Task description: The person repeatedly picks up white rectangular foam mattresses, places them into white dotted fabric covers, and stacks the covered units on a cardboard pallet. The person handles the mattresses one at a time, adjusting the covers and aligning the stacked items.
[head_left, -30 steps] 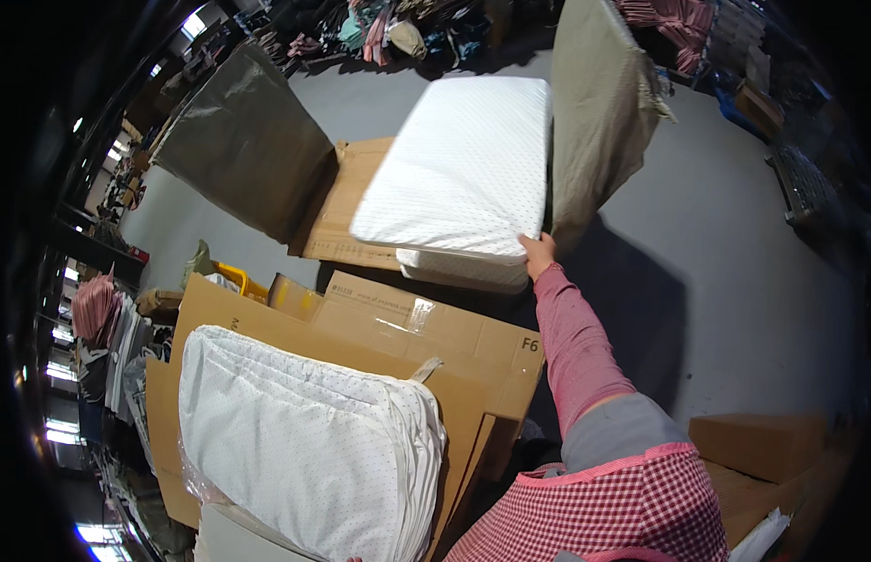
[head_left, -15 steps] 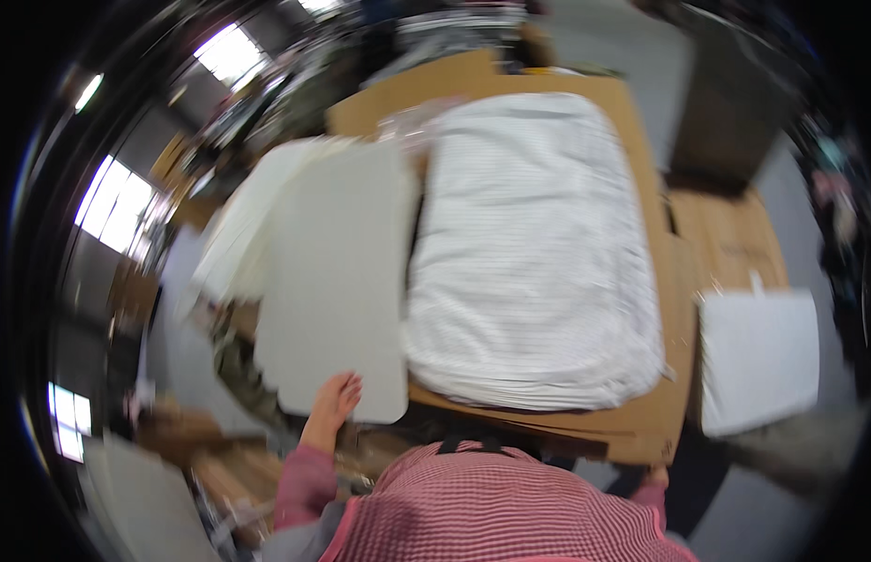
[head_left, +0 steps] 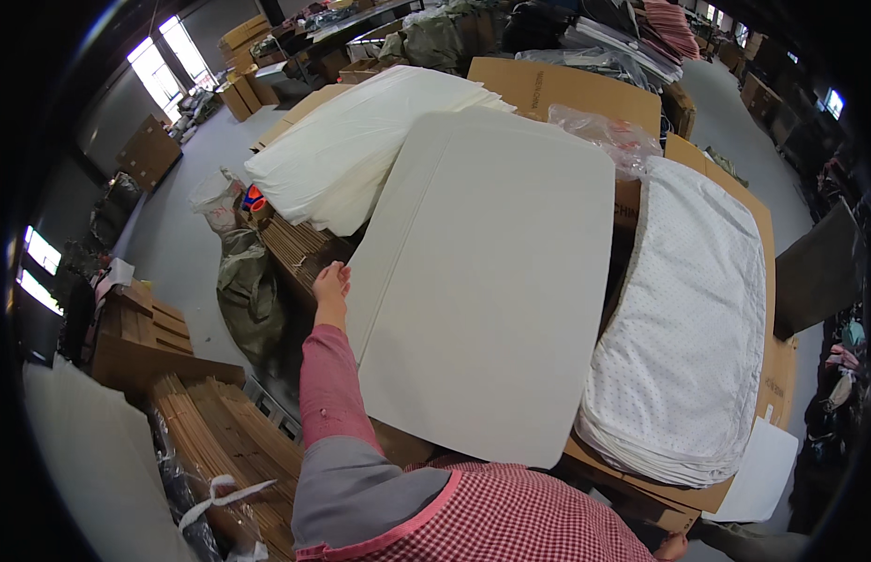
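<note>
My left hand [head_left: 333, 281] is at the left edge of a large pale grey board [head_left: 491, 281] with rounded corners. Its fingers are curled together with their tips against that edge. A line along the board's left side looks like a second sheet's edge beneath. Just right of the board lies a stack of white dotted fabric pieces [head_left: 684, 318], rounded at the corners. Behind and to the left is a pile of thin white sheets [head_left: 360, 140]. My right hand [head_left: 671, 547] hangs low by the corner of a cardboard box, its fingers mostly hidden.
Brown cardboard [head_left: 693, 520] lies under the fabric stack. Clear plastic wrap [head_left: 609, 136] sits behind the board. Flattened cartons [head_left: 229, 450] stand at the lower left, near a green sack [head_left: 251, 290]. A dark panel [head_left: 822, 267] and a white sheet [head_left: 759, 473] are on the right.
The view has swung left, so the board and fabric stack appear farther right. My left hand has gone from over the board's near part to its left edge.
</note>
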